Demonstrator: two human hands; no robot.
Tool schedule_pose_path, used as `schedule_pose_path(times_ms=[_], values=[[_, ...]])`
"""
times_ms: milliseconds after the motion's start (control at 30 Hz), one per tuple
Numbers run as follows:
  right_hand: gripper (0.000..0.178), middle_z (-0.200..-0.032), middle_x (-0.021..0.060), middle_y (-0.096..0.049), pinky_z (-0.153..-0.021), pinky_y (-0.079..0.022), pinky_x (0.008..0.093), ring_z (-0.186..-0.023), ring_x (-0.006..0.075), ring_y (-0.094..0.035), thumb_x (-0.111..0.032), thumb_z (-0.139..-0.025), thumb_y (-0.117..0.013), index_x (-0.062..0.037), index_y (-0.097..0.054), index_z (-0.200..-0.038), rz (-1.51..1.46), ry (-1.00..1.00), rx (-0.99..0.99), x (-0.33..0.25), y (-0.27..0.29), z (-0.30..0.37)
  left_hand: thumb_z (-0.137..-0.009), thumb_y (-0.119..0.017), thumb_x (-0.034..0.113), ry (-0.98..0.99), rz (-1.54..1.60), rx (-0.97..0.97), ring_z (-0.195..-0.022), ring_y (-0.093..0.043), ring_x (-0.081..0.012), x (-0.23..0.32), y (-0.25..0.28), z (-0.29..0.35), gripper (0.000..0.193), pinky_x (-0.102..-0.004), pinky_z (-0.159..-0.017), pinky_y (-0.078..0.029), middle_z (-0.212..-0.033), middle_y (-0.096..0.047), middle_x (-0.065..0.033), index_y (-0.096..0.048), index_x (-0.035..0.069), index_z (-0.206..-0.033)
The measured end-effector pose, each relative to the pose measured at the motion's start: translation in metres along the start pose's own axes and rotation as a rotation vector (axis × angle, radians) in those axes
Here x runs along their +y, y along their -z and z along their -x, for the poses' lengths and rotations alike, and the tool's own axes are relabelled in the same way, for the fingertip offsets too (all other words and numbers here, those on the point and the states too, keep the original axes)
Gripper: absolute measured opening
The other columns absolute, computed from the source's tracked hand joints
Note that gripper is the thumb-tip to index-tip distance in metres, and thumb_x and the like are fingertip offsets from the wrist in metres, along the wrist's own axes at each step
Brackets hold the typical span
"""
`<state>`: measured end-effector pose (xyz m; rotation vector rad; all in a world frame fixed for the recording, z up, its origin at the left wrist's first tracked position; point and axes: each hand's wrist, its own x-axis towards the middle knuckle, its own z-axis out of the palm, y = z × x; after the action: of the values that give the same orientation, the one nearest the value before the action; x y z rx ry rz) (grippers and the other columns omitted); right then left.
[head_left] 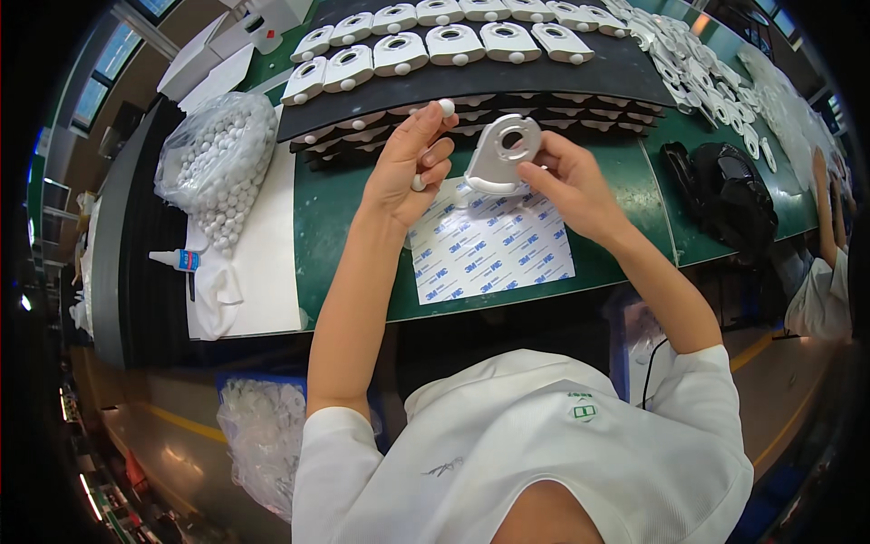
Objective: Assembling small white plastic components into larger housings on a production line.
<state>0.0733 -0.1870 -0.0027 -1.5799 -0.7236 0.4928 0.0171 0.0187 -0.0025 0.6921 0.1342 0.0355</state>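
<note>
Between the thumb and forefinger of my left hand (pixel 408 168) is a small white ball (pixel 446 107). A second white ball (pixel 418 182) shows lower down, against the curled fingers of that hand. My right hand (pixel 573 186) grips a white plastic housing (pixel 501 156) by its right side; it has a round hole and a rounded outline, and is held tilted above the bench. The two hands are apart, with the ball up and to the left of the housing. Beneath them lies a white sheet with blue print (pixel 494 258).
Stacked black foam boards (pixel 625 80) carry rows of similar housings with balls. At left are a bag of white balls (pixel 217 150), a small glue bottle (pixel 177 260) and a white cloth (pixel 217 288). Loose white parts (pixel 707 77) and a black object (pixel 729 186) lie right, near another person's arm (pixel 825 204).
</note>
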Motion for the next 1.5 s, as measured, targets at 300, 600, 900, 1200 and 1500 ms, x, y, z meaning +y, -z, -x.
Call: schedule_pose_path(times_ms=[300,600,900,1200,1500], values=[[0.021,-0.091,0.0048,-0.059,-0.072,-0.045,0.0220,-0.081,0.0080,-0.055,-0.007,-0.086,-0.053,-0.0008,-0.052,-0.106,0.114,-0.002,-0.095,0.014,-0.019,-0.006,-0.081,-0.066,0.018,-0.023,0.023,0.016,-0.050,-0.032,-0.0017,0.002,-0.001,0.002,0.020,-0.0135,-0.036,-0.023,-0.089,-0.057,-0.0035,-0.059,0.005,-0.095],[0.016,-0.088,0.0042,-0.058,-0.071,-0.045,0.0225,-0.078,0.0084,-0.054,-0.006,-0.086,-0.053,-0.0013,-0.051,-0.101,0.152,0.062,-0.038,0.015,-0.014,-0.009,-0.081,-0.064,0.012,-0.031,0.019,0.019,-0.050,-0.033,-0.0017,0.001,-0.002,0.002,0.019,-0.0134,-0.036,-0.025,-0.093,-0.060,-0.0058,-0.059,0.005,-0.098],[0.018,-0.091,0.0061,-0.056,-0.066,-0.044,0.0236,-0.078,0.0111,-0.053,-0.002,-0.085,-0.051,-0.0024,-0.050,-0.103,0.404,0.122,-0.083,0.006,-0.018,-0.005,-0.082,-0.063,0.010,-0.028,0.023,-0.001,-0.050,-0.034,-0.0017,0.001,-0.002,0.003,0.021,-0.0137,-0.036,-0.025,-0.097,-0.061,-0.0068,-0.059,0.005,-0.102],[0.018,-0.090,0.0023,-0.057,-0.064,-0.042,0.0230,-0.072,0.0101,-0.051,-0.003,-0.086,-0.052,-0.0054,-0.053,-0.103,-0.126,0.045,-0.098,0.010,-0.014,-0.008,-0.082,-0.062,0.008,-0.034,-0.011,0.019,-0.051,-0.034,-0.0018,0.000,-0.006,0.003,0.024,-0.0134,-0.036,-0.026,-0.098,-0.061,-0.0069,-0.057,0.005,-0.105],[0.020,-0.108,0.0029,-0.053,-0.081,-0.045,0.0260,-0.099,0.0129,-0.052,-0.010,-0.089,-0.052,-0.0116,-0.048,-0.108,-0.932,-0.161,-0.239,0.013,0.016,-0.009,-0.084,-0.060,0.012,-0.027,-0.251,-0.052,-0.049,-0.035,-0.0010,-0.002,-0.017,0.009,0.026,-0.0125,-0.037,-0.027,-0.093,-0.062,-0.0058,-0.057,0.003,-0.108]])
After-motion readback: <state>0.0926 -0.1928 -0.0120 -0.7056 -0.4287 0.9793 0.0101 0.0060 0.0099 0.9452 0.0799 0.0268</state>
